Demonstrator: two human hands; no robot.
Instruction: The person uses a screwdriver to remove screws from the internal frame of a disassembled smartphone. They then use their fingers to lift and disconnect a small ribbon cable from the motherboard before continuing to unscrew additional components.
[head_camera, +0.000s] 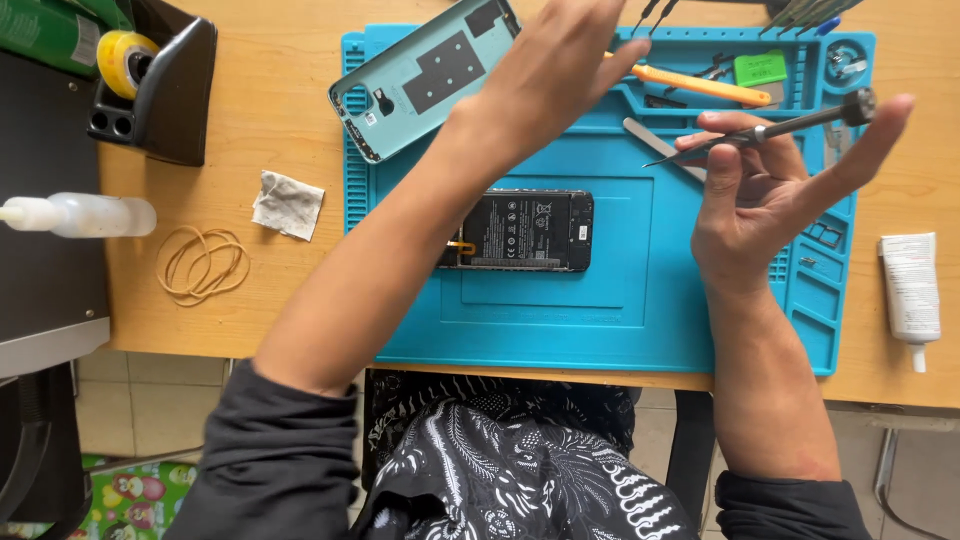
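While phone (520, 231) lies opened on mat (620, 300), back cover (425, 75) set aside: mid-disassembly, judging by layout; right hand (760, 190) pinching screwdriver (770, 128); left hand (555, 70) open, empty, reaching toward orange pry tool (700, 86); next probably calls for precise tip placement.

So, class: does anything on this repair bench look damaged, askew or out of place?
The black opened phone lies with its insides exposed, while its pale green back cover rests askew, overhanging the blue silicone mat. Nothing looks spilled.

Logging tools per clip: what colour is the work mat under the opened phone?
Blue work mat, clearest in the head view.
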